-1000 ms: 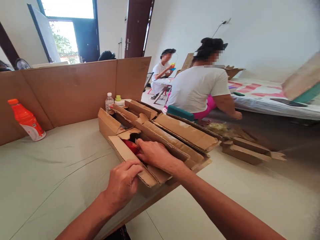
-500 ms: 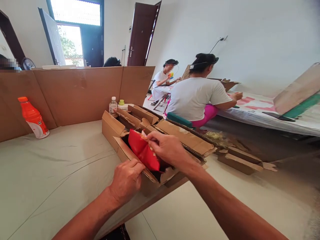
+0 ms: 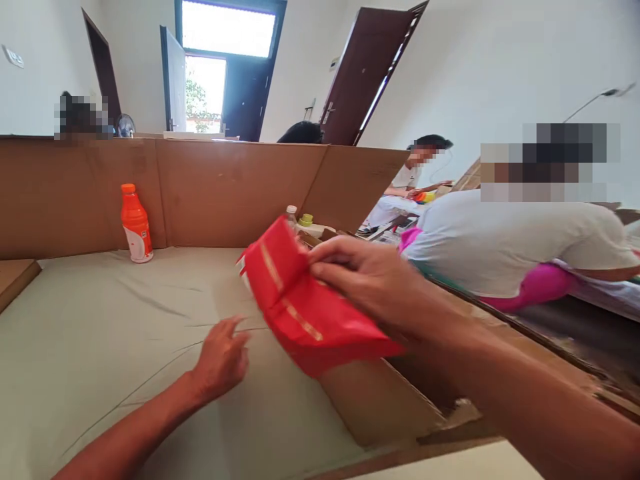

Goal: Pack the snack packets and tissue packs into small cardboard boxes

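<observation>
My right hand (image 3: 373, 283) pinches the upper edge of a glossy red packet (image 3: 310, 300) marked with thin gold lines. Held up in the air, the packet slants down to the right and covers part of an open cardboard box (image 3: 385, 403). To the left of both, my left hand (image 3: 223, 353) hovers over the pale tabletop with nothing in it, its fingers loosely bent and apart. What the packet contains is hidden.
An orange bottle (image 3: 136, 223) stands at the back by a tall cardboard screen (image 3: 240, 193). A clear bottle (image 3: 291, 217) and a green-capped container (image 3: 307, 221) are behind the packet. A person in a white shirt (image 3: 515, 247) bends over at the right.
The red packet has come up out of the cardboard box in my right hand. My left hand has let go of the box edge and moved left. The view has turned left.
</observation>
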Demonstrator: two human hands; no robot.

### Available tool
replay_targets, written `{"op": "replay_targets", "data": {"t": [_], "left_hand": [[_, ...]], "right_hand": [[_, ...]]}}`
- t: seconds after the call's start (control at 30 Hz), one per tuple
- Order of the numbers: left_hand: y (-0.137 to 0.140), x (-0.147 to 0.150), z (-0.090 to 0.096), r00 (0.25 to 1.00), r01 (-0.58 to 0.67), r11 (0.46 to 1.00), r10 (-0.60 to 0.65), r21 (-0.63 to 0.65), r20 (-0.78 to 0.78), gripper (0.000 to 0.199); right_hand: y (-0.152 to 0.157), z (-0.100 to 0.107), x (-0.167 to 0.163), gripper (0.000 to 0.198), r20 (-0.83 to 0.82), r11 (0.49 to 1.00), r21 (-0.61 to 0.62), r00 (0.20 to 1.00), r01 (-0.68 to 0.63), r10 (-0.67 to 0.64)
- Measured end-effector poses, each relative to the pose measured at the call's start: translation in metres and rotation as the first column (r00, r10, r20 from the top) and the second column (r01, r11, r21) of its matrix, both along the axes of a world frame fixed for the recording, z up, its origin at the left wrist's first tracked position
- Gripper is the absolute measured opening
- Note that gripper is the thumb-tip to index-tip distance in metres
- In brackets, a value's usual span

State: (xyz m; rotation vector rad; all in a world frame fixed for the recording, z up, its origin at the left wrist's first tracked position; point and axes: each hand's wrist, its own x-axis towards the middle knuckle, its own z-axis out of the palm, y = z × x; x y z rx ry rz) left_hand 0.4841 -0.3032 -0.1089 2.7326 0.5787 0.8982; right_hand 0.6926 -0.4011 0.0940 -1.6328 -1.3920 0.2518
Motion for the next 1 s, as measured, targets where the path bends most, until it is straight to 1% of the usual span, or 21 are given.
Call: {"op": "replay_targets", "data": {"t": [0.03, 0.07, 0.1, 0.13, 0.2, 0.23, 0.27, 0.33, 0.4, 0.47, 0.53, 0.6, 0.67, 0.73, 0.8, 0.87, 0.93, 1.0], "left_hand": [[0.016, -0.014, -0.009, 0.998, -0.055, 0.998, 0.055, -0.015, -0.032, 0.023], [0.03, -0.027, -0.018, 0.993, -0.101, 0.995, 0.099, -0.027, -0.063, 0.025], [0.042, -0.039, -0.027, 0.987, -0.135, 0.99, 0.131, -0.035, -0.089, 0.029], [0.05, -0.048, -0.035, 0.982, -0.157, 0.987, 0.151, -0.04, -0.111, 0.03], [0.058, -0.06, -0.05, 0.977, -0.172, 0.984, 0.166, -0.035, -0.134, 0.028], [0.059, -0.064, -0.056, 0.977, -0.172, 0.985, 0.167, -0.027, -0.136, 0.026], [0.059, -0.066, -0.061, 0.977, -0.17, 0.985, 0.166, -0.016, -0.13, 0.023], [0.06, -0.068, -0.07, 0.981, -0.166, 0.986, 0.166, 0.011, -0.1, 0.021], [0.063, -0.067, -0.076, 0.985, -0.157, 0.987, 0.159, 0.037, -0.059, 0.023], [0.069, -0.066, -0.079, 0.989, -0.146, 0.988, 0.147, 0.056, -0.019, 0.025], [0.074, -0.065, -0.08, 0.99, -0.139, 0.988, 0.138, 0.074, 0.017, 0.025], [0.077, -0.066, -0.077, 0.989, -0.14, 0.986, 0.136, 0.092, 0.051, 0.025], [0.078, -0.067, -0.069, 0.987, -0.146, 0.983, 0.137, 0.11, 0.083, 0.025], [0.078, -0.061, -0.052, 0.985, -0.147, 0.981, 0.134, 0.125, 0.108, 0.027], [0.076, -0.045, -0.029, 0.987, -0.123, 0.983, 0.107, 0.136, 0.118, 0.029], [0.074, -0.017, 0.001, 0.993, -0.06, 0.988, 0.045, 0.145, 0.107, 0.031], [0.074, 0.022, 0.034, 0.996, 0.023, 0.988, -0.035, 0.154, 0.079, 0.037], [0.076, 0.065, 0.065, 0.994, 0.089, 0.983, -0.097, 0.163, 0.042, 0.047]], "right_hand": [[0.021, -0.01, -0.011, 0.002, -0.063, 0.994, -0.096, 0.997, -0.055, 0.049], [0.043, -0.022, -0.023, 0.005, -0.132, 0.974, -0.202, 0.988, -0.103, 0.077], [0.065, -0.034, -0.034, 0.011, -0.196, 0.944, -0.303, 0.978, -0.129, 0.071], [0.087, -0.046, -0.046, 0.016, -0.226, 0.92, -0.365, 0.972, -0.144, 0.062], [0.129, -0.065, -0.068, 0.019, -0.256, 0.897, -0.42, 0.966, -0.14, 0.031], [0.149, -0.07, -0.079, 0.016, -0.271, 0.894, -0.427, 0.963, -0.134, 0.015], [0.168, -0.071, -0.088, 0.014, -0.289, 0.897, -0.423, 0.957, -0.127, 0.0], [0.203, -0.062, -0.101, 0.021, -0.334, 0.921, -0.374, 0.942, -0.107, -0.026], [0.229, -0.043, -0.103, 0.019, -0.379, 0.954, -0.288, 0.925, -0.08, -0.037], [0.239, -0.021, -0.093, 0.01, -0.397, 0.983, -0.179, 0.917, -0.045, -0.03], [0.229, -0.004, -0.072, 0.012, -0.38, 0.996, -0.087, 0.924, -0.009, -0.025], [0.201, 0.003, -0.04, 0.014, -0.334, 0.998, -0.043, 0.941, 0.037, -0.049], [0.161, 0.0, -0.001, 0.014, -0.264, 0.993, -0.056, 0.958, 0.102, -0.113], [0.121, -0.009, 0.036, 0.013, -0.171, 0.978, -0.111, 0.966, 0.176, -0.193], [0.088, -0.021, 0.065, 0.012, -0.079, 0.954, -0.174, 0.962, 0.243, -0.26], [0.067, -0.03, 0.081, 0.014, -0.01, 0.932, -0.229, 0.957, 0.281, -0.291], [0.057, -0.034, 0.086, 0.019, 0.028, 0.924, -0.274, 0.962, 0.269, -0.272], [0.055, -0.034, 0.083, 0.029, 0.042, 0.927, -0.315, 0.978, 0.205, -0.202]]}}
